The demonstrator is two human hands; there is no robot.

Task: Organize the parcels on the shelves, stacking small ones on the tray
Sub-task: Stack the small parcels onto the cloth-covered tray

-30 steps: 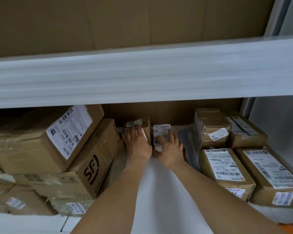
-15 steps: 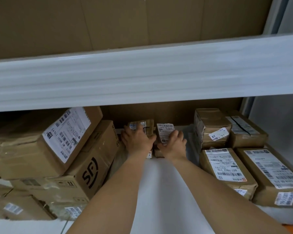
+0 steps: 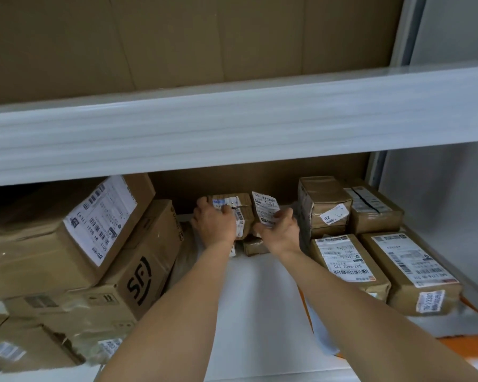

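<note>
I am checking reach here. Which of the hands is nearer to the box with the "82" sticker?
The right. The right hand is just left of the box with the "82" sticker, holding a small parcel; the left hand is farther left.

Two hands (image 3: 214, 224), about a dozen parcels (image 3: 348, 261)

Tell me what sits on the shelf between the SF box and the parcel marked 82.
In the head view, between the SF box and the parcel marked 82, both hands grip small parcels at the back.

Pale grey shelf beam (image 3: 232, 128) crosses brown cardboard backing (image 3: 204, 40); dim light.
</note>
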